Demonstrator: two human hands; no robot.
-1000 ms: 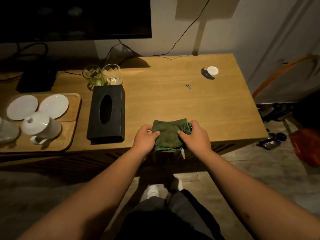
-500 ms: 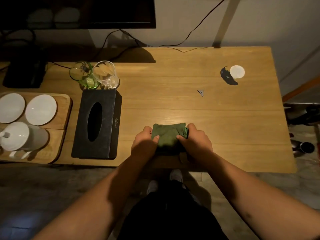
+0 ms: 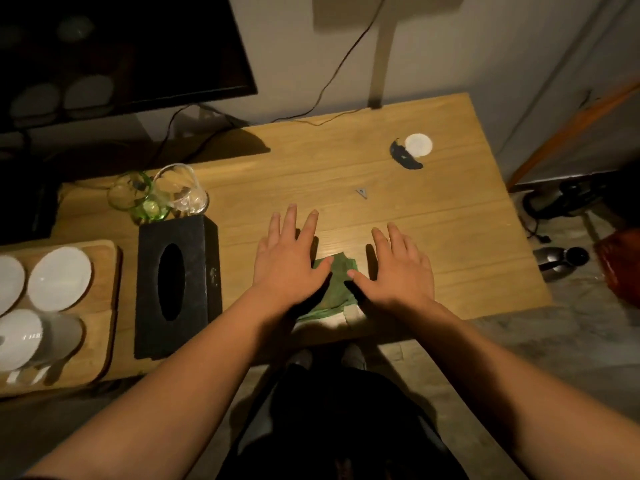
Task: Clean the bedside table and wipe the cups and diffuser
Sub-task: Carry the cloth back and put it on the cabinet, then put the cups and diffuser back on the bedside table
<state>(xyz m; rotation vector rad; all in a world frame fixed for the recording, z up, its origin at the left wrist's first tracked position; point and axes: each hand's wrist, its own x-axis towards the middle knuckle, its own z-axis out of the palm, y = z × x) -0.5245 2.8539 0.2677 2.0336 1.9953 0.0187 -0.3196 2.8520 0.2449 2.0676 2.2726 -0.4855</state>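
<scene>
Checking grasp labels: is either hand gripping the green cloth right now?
No: the left hand and right hand are both spread flat with straight fingers, and the green cloth lies on the table between them.

Dim warm light, dark corners, hard shadows, slight motion blur, wide-angle edge bending.
</scene>
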